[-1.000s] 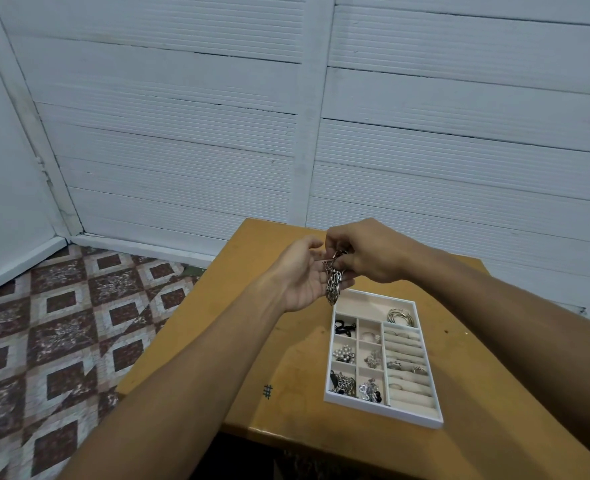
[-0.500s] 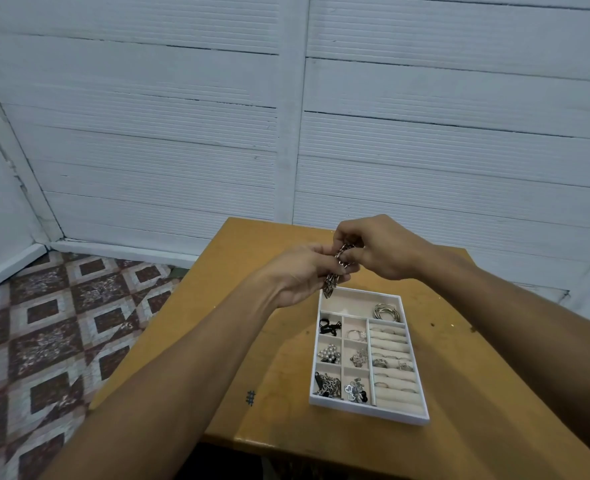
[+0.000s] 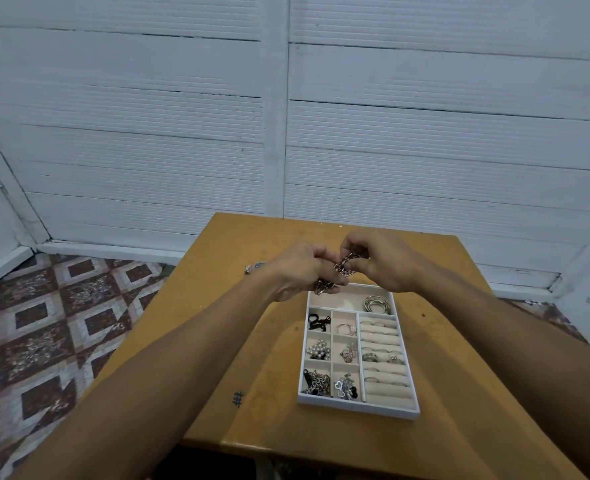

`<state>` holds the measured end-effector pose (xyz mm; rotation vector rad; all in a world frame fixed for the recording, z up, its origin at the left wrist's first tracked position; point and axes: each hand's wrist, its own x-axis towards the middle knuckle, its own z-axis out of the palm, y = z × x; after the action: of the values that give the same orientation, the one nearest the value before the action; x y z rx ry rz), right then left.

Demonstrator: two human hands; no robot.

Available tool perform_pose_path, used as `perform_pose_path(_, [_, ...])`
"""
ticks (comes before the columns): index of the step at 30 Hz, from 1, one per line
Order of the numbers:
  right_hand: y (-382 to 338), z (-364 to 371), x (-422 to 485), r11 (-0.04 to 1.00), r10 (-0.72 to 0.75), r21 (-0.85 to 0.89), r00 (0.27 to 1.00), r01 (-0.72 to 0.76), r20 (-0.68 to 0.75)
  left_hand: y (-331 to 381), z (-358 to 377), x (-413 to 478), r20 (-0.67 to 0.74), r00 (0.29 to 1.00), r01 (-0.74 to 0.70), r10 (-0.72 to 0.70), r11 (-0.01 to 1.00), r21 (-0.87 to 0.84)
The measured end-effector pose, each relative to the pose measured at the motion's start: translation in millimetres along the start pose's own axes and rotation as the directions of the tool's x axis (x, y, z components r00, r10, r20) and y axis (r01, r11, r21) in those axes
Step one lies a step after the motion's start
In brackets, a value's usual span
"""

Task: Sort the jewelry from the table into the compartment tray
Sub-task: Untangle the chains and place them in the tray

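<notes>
Chain (image 3: 342, 266) hangs in the air just above the far end of the tray (image 3: 355, 408), strung between both hands. Your left hand (image 3: 298, 271) curls its fingers round the lower bunch of links. Your right hand (image 3: 381, 265) pinches the upper end between thumb and fingertips.

Recommended handling: gather the slack into one bunch first, then lower it into the tray's wide far compartment beside the bangles (image 3: 376, 304). Let the links pool there and keep them off the dividers.

Materials noted: the links are chunky, silvery metal and fall limp. The tray has a rigid white rim and a pale, soft-looking lining, and its right side holds padded rolls (image 3: 380, 339). The bangles are thin round hoops. The table (image 3: 217, 306) is smooth and orange-brown. One small item (image 3: 257, 267) lies left of the tray's far end, too small to identify.
</notes>
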<state>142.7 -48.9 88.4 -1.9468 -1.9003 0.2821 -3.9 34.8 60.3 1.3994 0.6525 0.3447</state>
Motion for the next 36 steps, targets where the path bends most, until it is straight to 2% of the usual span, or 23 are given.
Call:
perform_pose_path(7, [30, 27, 0, 0.984, 0.111, 0.142, 0.994, -0.109, -0.007, -14, -3, 27, 0.025, 0.999, 0.040, -0.047, 0.976, 0.214])
perform_pose_path(13, [49, 46, 5, 0.972, 0.166, 0.166, 0.986, -0.164, 0.006, -23, -8, 48, 0.020, 0.999, 0.025, -0.039, 0.888, 0.460])
perform_pose_path(15, [53, 50, 7, 0.977, 0.169, 0.132, 0.986, -0.168, 0.008, -26, -8, 53, 0.035, 0.999, -0.033, 0.015, 0.789, 0.613])
perform_pose_path(17, [57, 55, 7, 0.983, 0.157, 0.089, 0.987, -0.158, 0.017, -30, -8, 58, 0.065, 0.994, -0.104, 0.085, 0.629, 0.770])
perform_pose_path(19, [60, 60, 6, 0.989, 0.142, 0.048, 0.989, -0.143, 0.029, -34, -8, 59, 0.095, 0.984, -0.156, 0.150, 0.477, 0.865])
perform_pose_path(20, [61, 63, 5, 0.990, 0.138, 0.030, 0.990, -0.139, 0.032, -37, -7, 59, 0.106, 0.980, -0.171, 0.171, 0.433, 0.885])
perform_pose_path(27, [69, 70, 1, 0.989, 0.118, -0.092, 0.993, -0.115, 0.026, -46, -8, 58, 0.263, 0.939, -0.304, 0.221, 0.176, 0.936])
perform_pose_path(32, [71, 72, 2, 0.987, 0.106, -0.127, 0.994, -0.102, 0.023, -46, -12, 55, 0.337, 0.917, -0.355, 0.212, 0.054, 0.933])
perform_pose_path(36, [72, 72, 2, 0.975, 0.093, -0.202, 0.996, -0.088, 0.016, -50, -15, 52, 0.368, 0.901, -0.378, 0.229, -0.001, 0.926])
